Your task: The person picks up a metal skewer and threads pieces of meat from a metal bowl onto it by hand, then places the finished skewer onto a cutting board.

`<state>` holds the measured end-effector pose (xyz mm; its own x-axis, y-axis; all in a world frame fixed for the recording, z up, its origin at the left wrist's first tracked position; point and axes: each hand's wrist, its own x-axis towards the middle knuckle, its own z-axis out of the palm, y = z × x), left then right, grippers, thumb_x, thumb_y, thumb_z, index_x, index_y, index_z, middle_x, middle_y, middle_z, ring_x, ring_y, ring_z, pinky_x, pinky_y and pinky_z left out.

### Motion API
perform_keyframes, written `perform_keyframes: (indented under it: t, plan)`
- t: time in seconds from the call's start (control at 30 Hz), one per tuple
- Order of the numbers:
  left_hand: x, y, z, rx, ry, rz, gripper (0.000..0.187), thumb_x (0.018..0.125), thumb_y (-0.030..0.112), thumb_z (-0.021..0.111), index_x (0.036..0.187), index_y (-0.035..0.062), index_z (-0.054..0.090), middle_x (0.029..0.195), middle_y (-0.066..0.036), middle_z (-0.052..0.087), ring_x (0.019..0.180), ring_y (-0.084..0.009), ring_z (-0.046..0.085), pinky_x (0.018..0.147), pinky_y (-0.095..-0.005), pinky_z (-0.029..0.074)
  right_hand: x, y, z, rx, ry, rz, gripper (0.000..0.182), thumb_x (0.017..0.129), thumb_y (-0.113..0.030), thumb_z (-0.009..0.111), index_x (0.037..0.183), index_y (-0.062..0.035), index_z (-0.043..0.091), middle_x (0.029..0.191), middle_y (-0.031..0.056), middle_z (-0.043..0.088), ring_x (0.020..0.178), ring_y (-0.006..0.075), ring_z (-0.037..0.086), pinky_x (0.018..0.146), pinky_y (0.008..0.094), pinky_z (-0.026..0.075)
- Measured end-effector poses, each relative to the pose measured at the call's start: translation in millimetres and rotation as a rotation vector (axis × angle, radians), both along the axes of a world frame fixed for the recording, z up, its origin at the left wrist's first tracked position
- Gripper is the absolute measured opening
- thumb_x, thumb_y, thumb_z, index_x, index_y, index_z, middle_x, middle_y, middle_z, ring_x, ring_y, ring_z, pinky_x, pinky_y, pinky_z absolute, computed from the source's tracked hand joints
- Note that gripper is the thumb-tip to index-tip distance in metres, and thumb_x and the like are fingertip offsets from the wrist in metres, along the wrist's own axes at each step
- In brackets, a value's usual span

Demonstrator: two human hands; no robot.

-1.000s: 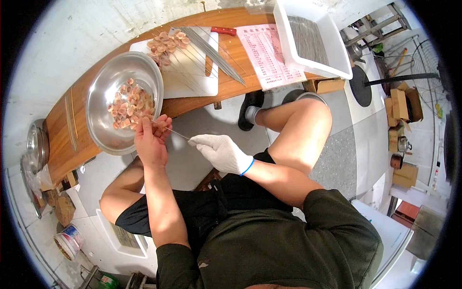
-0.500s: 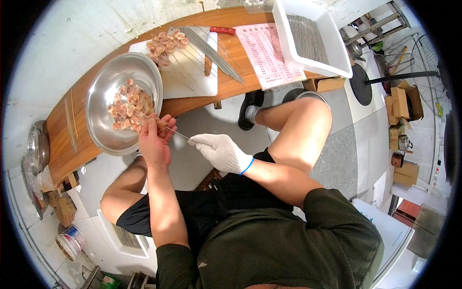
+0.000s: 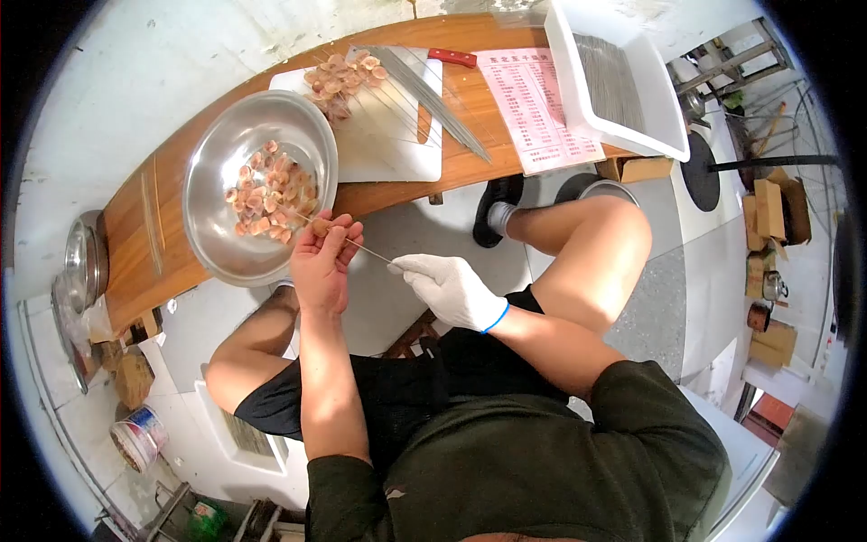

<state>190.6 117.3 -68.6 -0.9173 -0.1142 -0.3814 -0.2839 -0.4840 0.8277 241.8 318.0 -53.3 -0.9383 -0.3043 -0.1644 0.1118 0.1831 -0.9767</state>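
Note:
My right hand (image 3: 456, 291), in a white knitted glove with a blue cuff edge, pinches one end of a thin metal skewer (image 3: 372, 252). The skewer slants up to my bare left hand (image 3: 323, 266), whose fingers close on a small round pinkish-brown meat piece (image 3: 321, 228) around it. The skewer's tip reaches out beyond that piece, over the rim of a big steel bowl (image 3: 209, 221). Inside the bowl lies a heap of similar loose meat pieces (image 3: 269, 197).
On the wooden table (image 3: 126, 262), a white cutting board (image 3: 397, 163) bears loaded skewers (image 3: 336, 83) and a bundle of bare ones (image 3: 433, 104). Beyond are a red-handled knife (image 3: 452, 58), a printed pink sheet (image 3: 533, 108) and a white bin (image 3: 664, 117) with many skewers.
The view has shifted, so the table and both hands appear farther right. My left fingers have closed more on the meat piece, and the skewer's tip now shows past it.

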Motion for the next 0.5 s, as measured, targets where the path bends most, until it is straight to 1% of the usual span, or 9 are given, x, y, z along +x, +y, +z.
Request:
perform_keyframes:
  t: [0.07,0.17,0.23,0.27,0.3,0.33,0.37,0.43,0.5]
  plan:
    - [-2.7,1.0,2.2,-0.027,0.001,0.025,0.031,0.097,0.014,0.056,0.123,-0.0016,0.050,0.105,-0.013,0.066,0.094,-0.0232,0.067,0.079,-0.0324,0.057,-3.1,-1.6,4.4,-0.018,-0.056,-0.002,0.027,0.093,-0.010,0.055,0.115,0.0038,0.063,0.106,0.0171,0.069,0.099,0.0203,0.066,0.088,0.0304,0.050]
    - [-16.8,-14.2,17.8,-0.042,-0.100,-0.051,0.028,0.098,0.015,0.055,0.120,-0.0009,0.053,0.103,-0.010,0.066,0.089,-0.0205,0.068,0.077,-0.0313,0.057,-7.9,-2.6,10.4,-0.041,-0.148,-0.022,0.027,0.094,-0.009,0.054,0.115,0.0043,0.062,0.107,0.0165,0.069,0.100,0.0186,0.066,0.089,0.0295,0.049]
    - [-33.6,-42.5,15.9,-0.291,-0.102,0.115,0.024,0.100,0.019,0.051,0.109,-0.0003,0.061,0.096,-0.009,0.067,0.075,-0.0152,0.064,0.066,-0.0261,0.053,-9.1,-1.4,10.8,-0.074,-0.215,-0.052,0.027,0.094,-0.009,0.054,0.115,0.0046,0.062,0.107,0.0158,0.070,0.100,0.0174,0.065,0.090,0.0288,0.049]
    - [-44.8,-73.0,-0.2,-0.451,-0.061,0.106,0.025,0.099,0.020,0.052,0.107,-0.0008,0.062,0.089,-0.007,0.068,0.071,-0.0142,0.064,0.064,-0.0257,0.052,-9.7,-0.7,10.9,-0.085,-0.218,-0.057,0.027,0.094,-0.009,0.053,0.115,0.0047,0.062,0.108,0.0156,0.070,0.100,0.0168,0.065,0.089,0.0286,0.049]
    - [-54.0,-107.9,-16.0,-0.849,-0.066,0.005,0.026,0.098,0.021,0.054,0.101,-0.0024,0.064,0.080,-0.006,0.068,0.070,-0.0136,0.064,0.063,-0.0256,0.051,-10.2,-0.4,11.0,-0.096,-0.223,-0.061,0.027,0.094,-0.008,0.053,0.116,0.0048,0.062,0.108,0.0153,0.070,0.100,0.0162,0.064,0.089,0.0283,0.049]
    - [-63.0,-123.6,-9.3,-1.035,-0.170,-0.069,0.029,0.096,0.023,0.055,0.097,-0.0036,0.066,0.077,-0.006,0.068,0.070,-0.0129,0.065,0.064,-0.0250,0.051,-13.2,0.6,10.3,-0.105,-0.221,-0.065,0.027,0.094,-0.008,0.053,0.116,0.0048,0.062,0.108,0.0151,0.069,0.100,0.0156,0.064,0.089,0.0281,0.049]
    - [-70.0,-122.1,7.1,-1.170,-0.280,-0.145,0.030,0.091,0.024,0.060,0.092,-0.0042,0.068,0.077,-0.009,0.069,0.069,-0.0152,0.066,0.063,-0.0288,0.051,-16.5,2.3,9.0,-0.116,-0.236,-0.066,0.027,0.094,-0.008,0.053,0.116,0.0048,0.062,0.108,0.0149,0.069,0.100,0.0154,0.064,0.089,0.0280,0.049]
    - [-83.6,-142.4,-4.7,-1.432,-0.376,-0.366,0.030,0.086,0.025,0.065,0.087,-0.0047,0.068,0.076,-0.012,0.069,0.068,-0.0204,0.067,0.064,-0.0344,0.051,-16.1,0.2,7.8,-0.143,-0.257,-0.065,0.027,0.094,-0.008,0.053,0.116,0.0044,0.062,0.107,0.0130,0.069,0.096,0.0139,0.062,0.087,0.0271,0.048]
    - [-90.4,-147.8,-22.2,-1.428,-0.333,-0.419,0.028,0.081,0.022,0.067,0.085,-0.0052,0.069,0.077,-0.015,0.069,0.069,-0.0238,0.067,0.067,-0.0367,0.051,-20.3,-0.1,6.7,-0.153,-0.221,-0.063,0.027,0.094,-0.009,0.053,0.116,0.0034,0.063,0.100,0.0084,0.067,0.086,0.0101,0.057,0.079,0.0248,0.047]
